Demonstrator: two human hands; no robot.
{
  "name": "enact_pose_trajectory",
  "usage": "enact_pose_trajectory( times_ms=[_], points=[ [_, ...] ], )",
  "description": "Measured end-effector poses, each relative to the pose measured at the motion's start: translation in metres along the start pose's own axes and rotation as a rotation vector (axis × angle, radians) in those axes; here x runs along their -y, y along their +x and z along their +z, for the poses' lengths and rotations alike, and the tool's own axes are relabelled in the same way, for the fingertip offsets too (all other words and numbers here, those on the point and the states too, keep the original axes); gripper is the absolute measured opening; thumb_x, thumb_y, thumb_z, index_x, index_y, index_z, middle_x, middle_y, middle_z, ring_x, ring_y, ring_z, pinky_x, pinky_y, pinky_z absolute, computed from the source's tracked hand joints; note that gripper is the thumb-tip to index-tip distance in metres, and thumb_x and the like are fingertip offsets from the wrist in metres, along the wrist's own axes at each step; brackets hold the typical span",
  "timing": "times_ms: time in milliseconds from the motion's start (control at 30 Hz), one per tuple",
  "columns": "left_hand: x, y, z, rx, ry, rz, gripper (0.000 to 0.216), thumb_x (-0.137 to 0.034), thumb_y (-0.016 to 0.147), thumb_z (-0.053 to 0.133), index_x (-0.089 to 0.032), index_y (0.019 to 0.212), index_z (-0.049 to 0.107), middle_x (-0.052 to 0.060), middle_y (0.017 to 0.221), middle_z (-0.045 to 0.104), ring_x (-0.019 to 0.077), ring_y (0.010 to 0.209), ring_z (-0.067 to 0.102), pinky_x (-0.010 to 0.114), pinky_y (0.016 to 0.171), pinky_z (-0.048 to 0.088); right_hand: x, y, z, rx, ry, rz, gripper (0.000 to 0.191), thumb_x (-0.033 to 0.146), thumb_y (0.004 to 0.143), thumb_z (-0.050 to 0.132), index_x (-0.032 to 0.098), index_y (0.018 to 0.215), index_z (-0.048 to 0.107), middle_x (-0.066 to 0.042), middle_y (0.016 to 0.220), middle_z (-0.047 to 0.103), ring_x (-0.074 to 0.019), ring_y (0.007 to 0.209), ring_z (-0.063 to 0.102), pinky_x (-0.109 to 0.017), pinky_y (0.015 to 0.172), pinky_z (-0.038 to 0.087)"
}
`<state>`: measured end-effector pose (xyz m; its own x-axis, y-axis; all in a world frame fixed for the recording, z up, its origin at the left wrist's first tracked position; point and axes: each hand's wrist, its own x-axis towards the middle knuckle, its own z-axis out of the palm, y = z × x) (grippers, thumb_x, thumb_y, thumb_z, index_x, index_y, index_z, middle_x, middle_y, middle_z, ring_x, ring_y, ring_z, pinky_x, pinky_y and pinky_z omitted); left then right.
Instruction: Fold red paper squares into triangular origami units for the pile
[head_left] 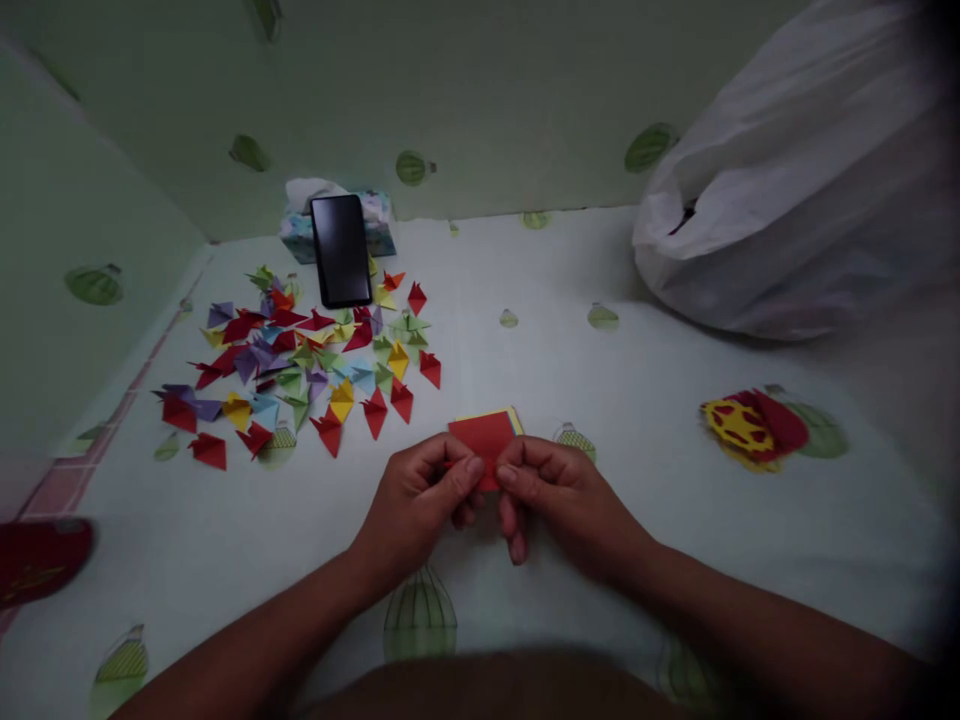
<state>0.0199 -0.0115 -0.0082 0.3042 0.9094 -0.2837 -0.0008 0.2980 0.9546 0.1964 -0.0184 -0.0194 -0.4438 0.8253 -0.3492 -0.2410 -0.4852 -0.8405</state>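
My left hand (426, 498) and my right hand (553, 495) meet at the middle of the white sheet, fingers pinched together on a small red piece of paper (489, 468). Just beyond the fingertips lies a small stack of square papers (486, 428), red on top with yellow and blue edges showing. To the far left, a spread of several folded paper shapes (300, 365) in red, purple, green, yellow and blue covers the sheet.
A black phone (341, 250) leans against a tissue box (379, 225) at the back. A large white plastic bag (802, 180) fills the right rear. A red and yellow paper cutout (754, 428) lies at right. A red object (41, 560) sits at the left edge.
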Motion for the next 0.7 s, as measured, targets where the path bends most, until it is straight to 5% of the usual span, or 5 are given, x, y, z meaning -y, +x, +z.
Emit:
enact_pose_trajectory(
  times_ms=[200, 300, 433, 600, 700],
  points=[
    [-0.003, 0.003, -0.007, -0.126, 0.233, 0.188, 0.026, -0.031, 0.097, 0.05, -0.018, 0.075, 0.057, -0.003, 0.06, 0.058, 0.0103, 0.054, 0.054, 0.022, 0.054, 0.044, 0.004, -0.001, -0.001, -0.036, 0.04, -0.019, 0.027, 0.037, 0.089, 0.066, 0.018, 0.075, 0.053, 0.004, 0.05, 0.064, -0.0081, 0.034, 0.055, -0.016, 0.037, 0.041],
    [-0.001, 0.006, -0.014, -0.278, 0.515, 0.57, 0.014, -0.03, 0.096, 0.056, -0.019, 0.089, 0.061, 0.001, 0.078, 0.063, 0.0139, 0.073, 0.06, 0.026, 0.068, 0.049, 0.003, 0.001, -0.003, -0.062, 0.103, -0.01, 0.026, 0.036, 0.087, 0.067, 0.018, 0.073, 0.052, 0.005, 0.048, 0.063, -0.0077, 0.032, 0.052, -0.016, 0.035, 0.039],
    [0.002, 0.007, -0.018, -0.15, 0.868, 1.0, 0.034, -0.028, 0.08, 0.078, -0.026, 0.111, 0.065, 0.007, 0.107, 0.066, 0.0212, 0.1, 0.061, 0.035, 0.087, 0.049, 0.0, 0.002, -0.004, -0.033, 0.143, -0.015, 0.027, 0.036, 0.089, 0.065, 0.018, 0.072, 0.054, 0.006, 0.047, 0.06, -0.006, 0.031, 0.049, -0.015, 0.035, 0.037],
    [0.001, 0.003, -0.013, -0.157, 0.842, 0.962, 0.027, -0.006, 0.083, 0.067, -0.026, 0.1, 0.071, 0.003, 0.093, 0.07, 0.0171, 0.088, 0.062, 0.031, 0.082, 0.049, 0.0, 0.0, -0.002, 0.049, 0.186, -0.004, 0.031, 0.04, 0.092, 0.061, 0.018, 0.072, 0.054, 0.005, 0.047, 0.059, -0.0068, 0.033, 0.05, -0.017, 0.036, 0.039],
    [0.0, -0.001, -0.005, -0.226, 0.578, 0.668, 0.012, -0.01, 0.084, 0.067, -0.021, 0.087, 0.071, 0.002, 0.083, 0.069, 0.0155, 0.079, 0.063, 0.028, 0.073, 0.049, 0.001, 0.0, -0.001, -0.01, 0.125, -0.095, 0.034, 0.048, 0.094, 0.056, 0.018, 0.079, 0.055, 0.004, 0.052, 0.06, -0.0072, 0.038, 0.052, -0.018, 0.041, 0.042]
  ],
)
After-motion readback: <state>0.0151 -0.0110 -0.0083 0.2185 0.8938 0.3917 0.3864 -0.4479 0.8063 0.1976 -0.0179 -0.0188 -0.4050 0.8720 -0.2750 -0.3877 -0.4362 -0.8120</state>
